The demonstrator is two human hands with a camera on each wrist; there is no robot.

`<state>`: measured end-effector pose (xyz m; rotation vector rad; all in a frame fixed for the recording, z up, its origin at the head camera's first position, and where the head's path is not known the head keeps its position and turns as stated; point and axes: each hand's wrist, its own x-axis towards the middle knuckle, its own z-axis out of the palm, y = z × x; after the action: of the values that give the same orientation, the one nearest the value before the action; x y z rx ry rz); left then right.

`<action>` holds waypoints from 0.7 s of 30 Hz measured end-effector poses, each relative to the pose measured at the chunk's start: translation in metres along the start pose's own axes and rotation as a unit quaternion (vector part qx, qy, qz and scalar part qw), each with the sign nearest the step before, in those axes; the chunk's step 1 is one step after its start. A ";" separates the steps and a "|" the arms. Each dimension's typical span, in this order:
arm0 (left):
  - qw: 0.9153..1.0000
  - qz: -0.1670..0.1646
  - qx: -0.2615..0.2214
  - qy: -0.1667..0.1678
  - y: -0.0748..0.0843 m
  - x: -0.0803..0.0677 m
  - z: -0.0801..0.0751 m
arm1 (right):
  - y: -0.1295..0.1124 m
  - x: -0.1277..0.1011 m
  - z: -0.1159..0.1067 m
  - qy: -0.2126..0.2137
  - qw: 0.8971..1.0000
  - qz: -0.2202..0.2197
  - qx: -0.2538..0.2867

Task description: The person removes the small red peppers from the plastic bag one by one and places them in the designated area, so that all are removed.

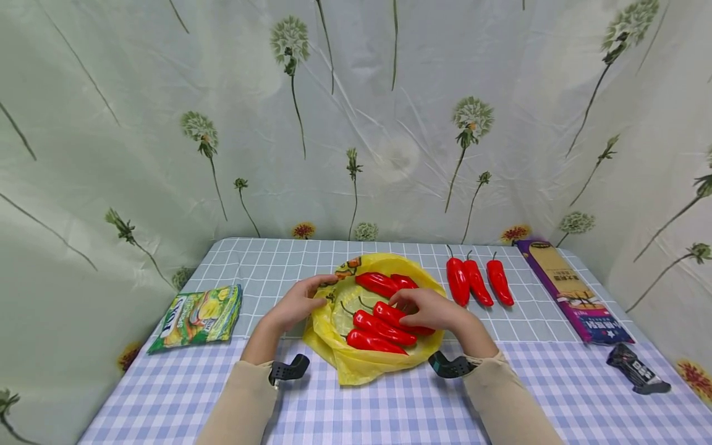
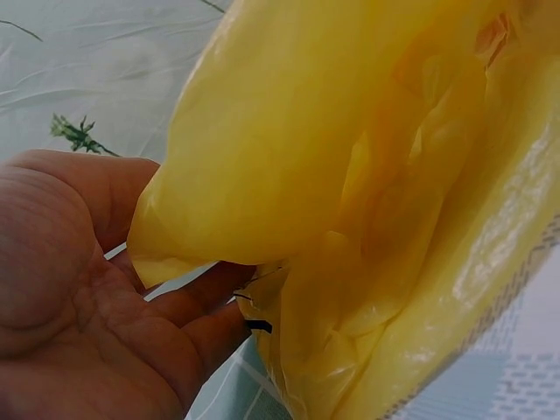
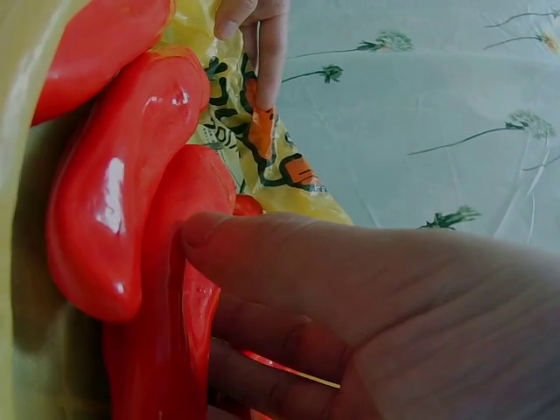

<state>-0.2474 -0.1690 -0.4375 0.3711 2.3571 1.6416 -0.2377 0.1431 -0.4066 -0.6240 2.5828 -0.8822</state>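
Note:
A yellow plastic bag (image 1: 356, 369) lies spread wide on the table with several red peppers inside, among them a glossy one (image 1: 384, 321) in the middle. My left hand (image 1: 297, 304) holds the bag's left rim; in the left wrist view the thumb and fingers sit on either side of the yellow film (image 2: 262, 157). Inside the bag, my right hand (image 1: 428, 309) grips a red pepper (image 3: 162, 306), thumb on its near side and fingers curled behind. Another red pepper (image 3: 122, 188) overlaps it in the right wrist view.
Three more red peppers (image 1: 473, 281) lie right of the bag at the back. Farther right are a purple-and-tan packet (image 1: 575, 290) and a small black packet (image 1: 637, 369). A green printed packet (image 1: 197, 318) lies at the left. A flowered curtain (image 1: 356, 123) hangs behind the table.

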 end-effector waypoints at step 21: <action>1.000 0.016 0.000 -0.002 -0.003 0.001 0.001 | -0.001 0.000 0.000 0.017 1.000 -0.008 -0.005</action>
<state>-0.2486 -0.1686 -0.4402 0.4144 2.3613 1.6536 -0.2375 0.1421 -0.4064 -0.6389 2.6184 -0.8929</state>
